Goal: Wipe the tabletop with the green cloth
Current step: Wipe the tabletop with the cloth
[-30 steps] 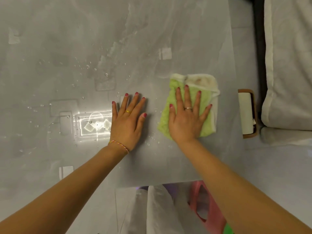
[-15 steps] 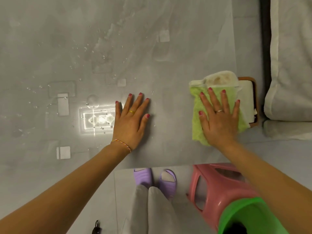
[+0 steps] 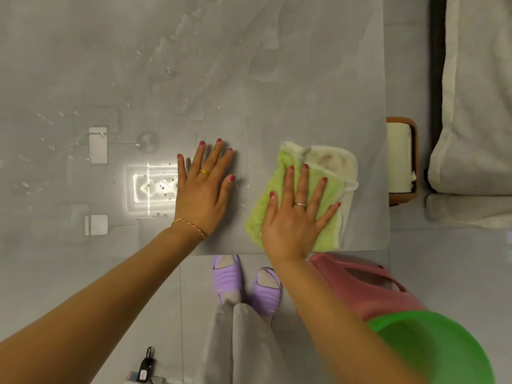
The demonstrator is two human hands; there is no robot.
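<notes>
The green cloth (image 3: 327, 189), folded with a stained white underside showing at its far right corner, lies flat on the grey glossy tabletop (image 3: 249, 65) near the front right corner. My right hand (image 3: 295, 214) presses down on it, palm flat and fingers spread. To its left, my left hand (image 3: 203, 187) rests flat on the bare table with fingers apart and nothing in it. Water droplets are scattered over the left and middle of the surface, around a bright light reflection.
The table's front edge runs just below my wrists, its right edge just past the cloth. Below stand a pink stool (image 3: 360, 284), a green basin (image 3: 437, 347) and my feet in purple slippers (image 3: 227, 278). A brown holder with a white roll (image 3: 400, 159) and a white bed (image 3: 476, 92) lie to the right.
My right hand has slid the cloth back to the left, away from the table's right edge, after a sweep to the right. My left hand stays planted in place.
</notes>
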